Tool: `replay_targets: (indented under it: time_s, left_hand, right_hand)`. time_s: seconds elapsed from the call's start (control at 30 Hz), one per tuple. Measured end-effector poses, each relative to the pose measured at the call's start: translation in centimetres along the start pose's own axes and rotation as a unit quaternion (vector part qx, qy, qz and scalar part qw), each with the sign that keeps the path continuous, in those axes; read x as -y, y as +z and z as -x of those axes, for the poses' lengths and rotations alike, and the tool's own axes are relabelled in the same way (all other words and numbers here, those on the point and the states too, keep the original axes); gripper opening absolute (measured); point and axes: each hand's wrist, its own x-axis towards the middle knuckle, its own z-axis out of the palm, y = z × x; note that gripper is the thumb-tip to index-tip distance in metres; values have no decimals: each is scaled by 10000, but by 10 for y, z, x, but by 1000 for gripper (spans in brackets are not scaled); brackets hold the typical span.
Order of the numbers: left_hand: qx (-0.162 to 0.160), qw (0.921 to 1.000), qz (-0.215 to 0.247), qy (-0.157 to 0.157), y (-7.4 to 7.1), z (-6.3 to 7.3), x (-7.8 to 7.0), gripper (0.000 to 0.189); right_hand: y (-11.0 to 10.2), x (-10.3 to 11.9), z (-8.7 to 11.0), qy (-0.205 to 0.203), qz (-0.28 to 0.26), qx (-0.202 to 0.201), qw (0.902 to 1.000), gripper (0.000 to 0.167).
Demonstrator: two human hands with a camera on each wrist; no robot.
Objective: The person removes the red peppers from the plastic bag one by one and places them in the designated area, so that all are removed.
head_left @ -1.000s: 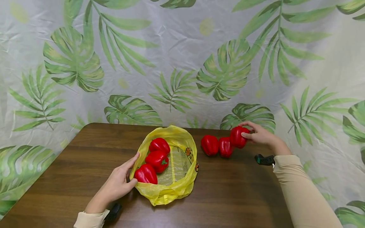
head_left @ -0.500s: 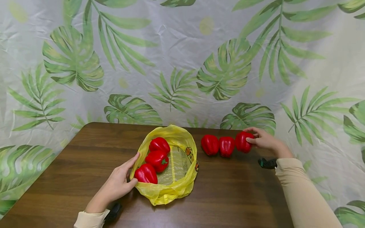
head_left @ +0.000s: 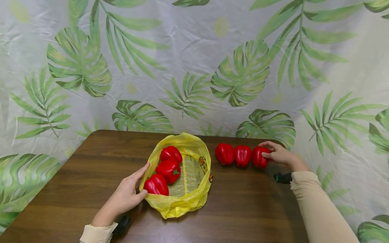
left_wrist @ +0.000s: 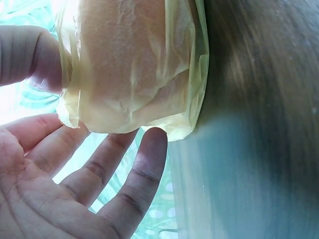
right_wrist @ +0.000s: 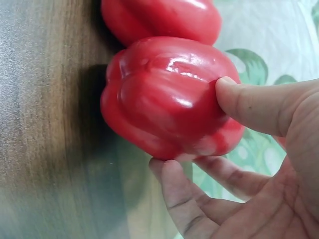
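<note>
In the head view, a yellow plastic bag point(head_left: 179, 205) stands on the table with its mouth wide, three red bell peppers point(head_left: 168, 171) lying inside at its left. My left hand point(head_left: 126, 192) rests against the bag's left side, thumb and fingers spread and touching its rim and outer wall point(left_wrist: 134, 64). To the right of the bag, three more red bell peppers form a row along the table's back. My right hand point(head_left: 279, 154) holds the rightmost bell pepper point(head_left: 260, 157), with the thumb on one side and fingertips at the other; its neighbour point(head_left: 242, 156) sits close beside it.
The dark wooden table point(head_left: 237, 206) has its back edge against a leaf-patterned cloth point(head_left: 194, 60). The row's leftmost bell pepper point(head_left: 225, 154) stands near the bag's right rim. Black wrist straps point(head_left: 282, 178) show below both hands.
My right hand has moved right and down with its bell pepper, from overlapping the middle one to the row's right end. The left hand and bag have stayed in place.
</note>
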Motion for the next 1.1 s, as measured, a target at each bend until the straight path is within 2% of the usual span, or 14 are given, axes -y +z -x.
replay_targets:
  time_s: [0.23, 0.63, 1.1]
  left_hand:
    - [-20, 10000, -48, 73, 0, 0, 0, 83]
    - [13, 10000, -46, 22, 0, 0, 0, 84]
    - [59, 10000, 60, -34, 0, 0, -1, 84]
  right_hand:
    - [3, -6, -4, 3, 238, -31, 9997, 52]
    - [9, -7, -10, -23, 274, -45, 9996, 51]
    - [12, -3, -8, 22, 619, -140, 9980, 57]
